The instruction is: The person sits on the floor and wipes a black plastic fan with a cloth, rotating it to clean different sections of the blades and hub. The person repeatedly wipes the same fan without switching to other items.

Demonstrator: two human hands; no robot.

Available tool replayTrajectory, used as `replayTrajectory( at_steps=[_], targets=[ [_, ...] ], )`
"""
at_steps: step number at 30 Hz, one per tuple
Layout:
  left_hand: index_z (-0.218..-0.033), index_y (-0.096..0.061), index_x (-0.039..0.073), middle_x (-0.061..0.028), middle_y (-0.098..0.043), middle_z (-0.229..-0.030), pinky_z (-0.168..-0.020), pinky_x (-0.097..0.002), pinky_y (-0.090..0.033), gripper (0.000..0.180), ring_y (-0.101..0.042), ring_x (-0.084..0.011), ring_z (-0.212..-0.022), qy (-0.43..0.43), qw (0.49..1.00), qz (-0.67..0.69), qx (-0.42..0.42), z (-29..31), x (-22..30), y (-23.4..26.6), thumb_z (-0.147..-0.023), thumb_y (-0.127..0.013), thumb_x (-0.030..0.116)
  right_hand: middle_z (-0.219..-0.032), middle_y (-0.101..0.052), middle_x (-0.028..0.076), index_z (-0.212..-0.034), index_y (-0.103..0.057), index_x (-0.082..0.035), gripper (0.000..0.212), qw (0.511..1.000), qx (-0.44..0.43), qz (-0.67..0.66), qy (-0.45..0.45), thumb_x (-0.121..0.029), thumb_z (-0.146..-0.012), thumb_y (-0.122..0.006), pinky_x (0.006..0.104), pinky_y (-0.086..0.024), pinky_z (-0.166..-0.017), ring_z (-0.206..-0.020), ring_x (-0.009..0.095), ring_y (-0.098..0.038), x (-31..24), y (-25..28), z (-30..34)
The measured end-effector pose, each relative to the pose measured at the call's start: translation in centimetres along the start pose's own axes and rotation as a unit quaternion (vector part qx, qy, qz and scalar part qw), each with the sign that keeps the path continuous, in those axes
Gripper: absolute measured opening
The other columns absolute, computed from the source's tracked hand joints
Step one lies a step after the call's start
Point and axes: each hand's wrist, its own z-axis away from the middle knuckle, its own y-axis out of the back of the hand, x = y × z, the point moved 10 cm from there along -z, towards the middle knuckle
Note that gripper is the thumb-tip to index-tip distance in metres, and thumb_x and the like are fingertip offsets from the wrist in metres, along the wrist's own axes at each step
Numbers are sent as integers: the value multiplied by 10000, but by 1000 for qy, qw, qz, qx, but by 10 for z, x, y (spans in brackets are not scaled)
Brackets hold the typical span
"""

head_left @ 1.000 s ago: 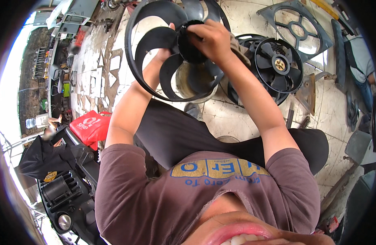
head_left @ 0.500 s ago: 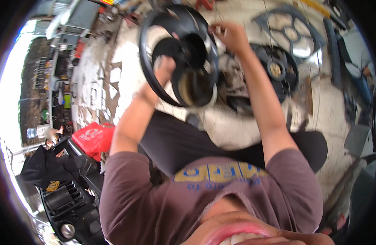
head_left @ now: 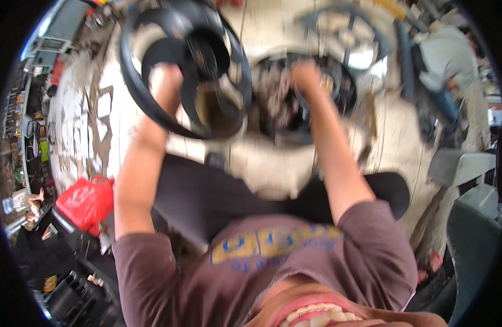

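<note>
A black ringed cooling fan [head_left: 132,82] with broad curved blades and a round hub is held up at the upper left. My left hand [head_left: 168,82] reaches inside its ring and is closed on it by the hub; some of the fingers are hidden. To the right, my right hand [head_left: 306,76] is over a second round black fan part [head_left: 346,101] on the floor, beside a crumpled grey-brown rag [head_left: 277,106]. Motion smears its fingers, and whether it touches the rag or the part is unclear.
A grey fan shroud [head_left: 379,41] with round openings lies on the pale tiled floor [head_left: 262,169] at the far right. Another person [head_left: 447,60] sits beyond it. On the left are a red bag [head_left: 87,204] and black plastic parts [head_left: 71,294]; a grey chair [head_left: 474,240] stands at the right.
My right hand has left the fan's rim and come down over the rag and the black part on the floor. My left hand still holds the fan. The whole view has shifted.
</note>
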Motion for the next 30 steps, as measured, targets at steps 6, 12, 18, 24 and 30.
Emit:
replayTrajectory(
  at_steps=[6, 12, 18, 24, 30],
  targets=[
    [-1339, -639, 45, -158, -694, -1253, -946, -501, -577, 743, -690, -330, -1100, 28, 999, 2, -32, -21, -29, -30, -1024, -449, 690, -1163, -677, 98, -1060, -744, -160, 302, 996, 88, 25, -7, -381, -855, -770, 554, -498, -908, -1184, 360, -568, -31, -20, 42],
    [-1328, -644, 42, -159, -700, -1234, -931, -501, -581, 736, -694, -331, -1084, 27, 998, 2, -58, -25, -20, -46, -1026, -447, 684, -923, -704, 235, -969, -704, -12, 283, 942, 127, -310, -27, -292, -994, -673, 471, -519, -795, -898, 408, -685, -25, 80, 26],
    [-1317, -649, 40, -159, -705, -1216, -917, -501, -585, 730, -698, -331, -1067, 45, 985, 4, -167, -24, -21, -95, -1028, -446, 679, -774, -615, -12, -984, -682, -51, 253, 883, 83, -463, -10, -290, -1052, -630, 317, -458, -677, -748, 128, -546, -34, 183, 39],
    [-1306, -654, 37, -160, -711, -1197, -902, -501, -589, 724, -703, -332, -1051, 55, 965, 10, -254, -9, -22, -138, -1031, -444, 673, -895, -690, -28, -1013, -709, -79, 211, 769, 82, -632, 41, -275, -1056, -642, 283, -479, -743, -814, 104, -600, -66, 280, 73],
    [-1295, -660, 35, -160, -717, -1178, -888, -501, -593, 718, -707, -333, -1034, 7, 979, 28, -200, -20, -15, -144, -1033, -443, 667, -1075, -761, 28, -1290, -718, -65, 282, 750, -28, -644, 145, -199, -1051, -653, 299, -554, -846, -913, 92, -668, -151, 282, 85]
  ],
)
